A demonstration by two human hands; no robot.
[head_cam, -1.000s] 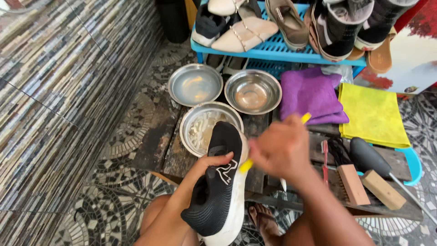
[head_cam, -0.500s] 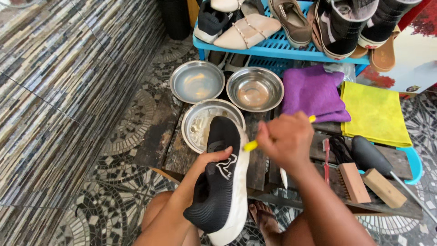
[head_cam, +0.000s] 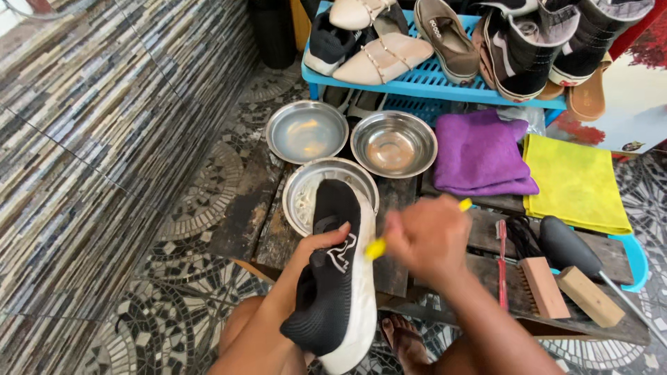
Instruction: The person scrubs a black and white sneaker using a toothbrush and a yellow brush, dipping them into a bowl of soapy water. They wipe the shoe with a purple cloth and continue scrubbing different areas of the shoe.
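My left hand [head_cam: 321, 244] grips a black knit sneaker [head_cam: 332, 278] with a white sole, held on its side over the low wooden table [head_cam: 267, 239]. The shoe's toe lies over a steel bowl [head_cam: 303, 194] with soapy water. My right hand [head_cam: 425, 236] is blurred and closed around a yellow-handled brush [head_cam: 376, 248], whose head meets the white sole edge.
Two more steel bowls [head_cam: 306, 132] [head_cam: 393, 144] stand behind. A purple cloth [head_cam: 481, 153] and a yellow cloth [head_cam: 571, 182] lie to the right. Wooden brushes [head_cam: 543, 288], a red toothbrush [head_cam: 501, 260] and a black-handled tool [head_cam: 568, 245] rest nearby. A blue shoe rack [head_cam: 431, 87] holds several shoes.
My right hand has shifted back and forth along the sole with the brush; it now sits lower and closer to the shoe. The view has tilted slightly.
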